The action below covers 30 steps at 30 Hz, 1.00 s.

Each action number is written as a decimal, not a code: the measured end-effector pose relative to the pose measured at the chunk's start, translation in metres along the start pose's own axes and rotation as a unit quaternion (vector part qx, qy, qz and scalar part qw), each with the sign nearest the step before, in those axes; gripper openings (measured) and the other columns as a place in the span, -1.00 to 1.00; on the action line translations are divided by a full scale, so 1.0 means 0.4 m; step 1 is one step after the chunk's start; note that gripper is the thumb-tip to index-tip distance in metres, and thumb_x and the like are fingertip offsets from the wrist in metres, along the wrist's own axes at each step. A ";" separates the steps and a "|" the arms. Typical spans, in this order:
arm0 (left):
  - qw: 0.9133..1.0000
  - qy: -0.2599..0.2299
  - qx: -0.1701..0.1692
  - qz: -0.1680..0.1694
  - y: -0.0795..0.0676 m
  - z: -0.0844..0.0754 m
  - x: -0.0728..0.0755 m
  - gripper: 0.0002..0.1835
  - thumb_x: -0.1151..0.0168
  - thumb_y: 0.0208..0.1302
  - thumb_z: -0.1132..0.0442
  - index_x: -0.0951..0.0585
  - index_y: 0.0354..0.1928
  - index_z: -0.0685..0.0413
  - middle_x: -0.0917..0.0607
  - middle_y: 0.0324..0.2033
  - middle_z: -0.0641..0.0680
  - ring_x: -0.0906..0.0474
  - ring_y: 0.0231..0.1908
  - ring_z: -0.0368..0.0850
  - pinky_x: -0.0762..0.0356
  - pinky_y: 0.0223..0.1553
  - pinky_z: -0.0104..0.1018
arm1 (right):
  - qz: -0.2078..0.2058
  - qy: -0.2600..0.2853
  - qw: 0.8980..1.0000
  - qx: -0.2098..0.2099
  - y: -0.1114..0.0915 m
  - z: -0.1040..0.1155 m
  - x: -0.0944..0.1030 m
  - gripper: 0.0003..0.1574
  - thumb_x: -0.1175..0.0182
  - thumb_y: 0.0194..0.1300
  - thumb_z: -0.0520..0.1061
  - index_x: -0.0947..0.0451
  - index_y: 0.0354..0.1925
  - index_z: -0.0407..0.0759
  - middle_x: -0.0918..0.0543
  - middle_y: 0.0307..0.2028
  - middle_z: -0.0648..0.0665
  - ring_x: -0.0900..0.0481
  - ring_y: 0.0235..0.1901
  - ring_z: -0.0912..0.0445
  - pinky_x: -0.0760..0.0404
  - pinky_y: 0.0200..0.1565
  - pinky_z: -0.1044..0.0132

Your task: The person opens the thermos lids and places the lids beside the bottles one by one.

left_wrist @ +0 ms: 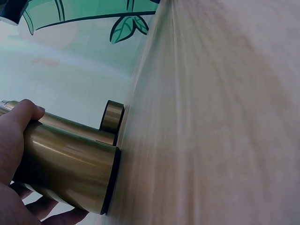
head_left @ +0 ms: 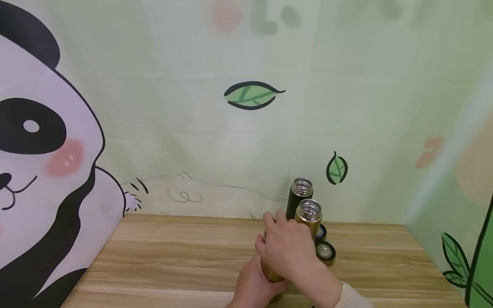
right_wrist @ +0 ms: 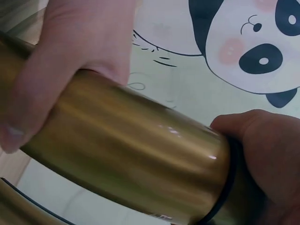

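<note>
My left hand [head_left: 250, 280] grips a gold thermos bottle [left_wrist: 70, 164] round its body, with the thumb on one side and the fingers on the other. In the left wrist view the bottle's dark base is right at the table. Over the bottle's top end my right hand [head_left: 290, 246] curls round its gold lid [right_wrist: 248, 197], below which a dark ring shows in the right wrist view. A second gold thermos bottle [head_left: 308, 217] stands just behind the right hand, its mouth uncovered. Behind that is a black thermos bottle [head_left: 294, 205], also without a lid.
To the right of the bottles, a gold-sided lid [head_left: 325, 252] lies with its inner side up, and a dark lid [head_left: 321, 232] lies behind it. The wooden table [head_left: 185, 256] meets a printed cloth backdrop [head_left: 185, 128] at its back edge.
</note>
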<state>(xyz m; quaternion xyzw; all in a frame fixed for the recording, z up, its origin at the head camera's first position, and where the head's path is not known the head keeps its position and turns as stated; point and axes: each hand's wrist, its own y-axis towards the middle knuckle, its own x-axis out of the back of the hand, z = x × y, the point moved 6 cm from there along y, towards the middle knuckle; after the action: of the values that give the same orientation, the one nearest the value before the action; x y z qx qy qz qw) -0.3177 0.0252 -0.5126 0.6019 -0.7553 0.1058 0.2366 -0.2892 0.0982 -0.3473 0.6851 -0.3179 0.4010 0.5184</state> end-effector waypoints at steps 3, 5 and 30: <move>1.000 0.007 -0.001 0.001 -0.001 -0.001 0.003 -0.03 -0.60 -0.08 -0.30 -0.45 0.36 -0.08 -0.74 -0.04 -0.14 -0.66 -0.13 -0.24 -0.63 -0.05 -0.15 | -0.003 0.002 1.000 0.002 0.000 -0.004 -0.009 -0.58 -0.21 0.31 0.22 -0.43 -0.30 -0.09 -0.43 -0.45 -0.10 -0.36 -0.67 0.04 -0.34 -0.67 0.17; 1.000 0.009 -0.002 0.004 -0.001 -0.002 0.004 -0.07 -0.60 -0.08 -0.29 -0.48 0.33 -0.09 -0.74 -0.05 -0.15 -0.66 -0.13 -0.24 -0.63 -0.06 -0.15 | -0.006 0.007 1.000 0.001 -0.001 -0.007 -0.014 -0.58 -0.22 0.30 0.22 -0.44 -0.29 -0.08 -0.44 -0.44 -0.09 -0.38 -0.65 0.04 -0.34 -0.66 0.17; 0.999 -0.007 -0.004 0.037 0.003 0.000 0.003 -0.22 -0.60 -0.02 -0.18 -0.51 0.23 -0.11 -0.73 -0.06 -0.14 -0.66 -0.13 -0.23 -0.64 -0.05 -0.13 | 0.013 0.061 0.994 0.085 -0.009 -0.032 -0.018 -0.55 -0.30 0.28 0.32 -0.54 -0.12 0.05 -0.42 -0.33 0.02 -0.37 -0.53 0.11 -0.42 -0.49 0.25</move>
<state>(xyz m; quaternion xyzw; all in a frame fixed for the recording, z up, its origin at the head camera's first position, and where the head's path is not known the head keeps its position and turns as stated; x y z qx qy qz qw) -0.3192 0.0246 -0.5118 0.5738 -0.7788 0.1075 0.2295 -0.2921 0.1115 -0.3535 0.6968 -0.2594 0.4744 0.4713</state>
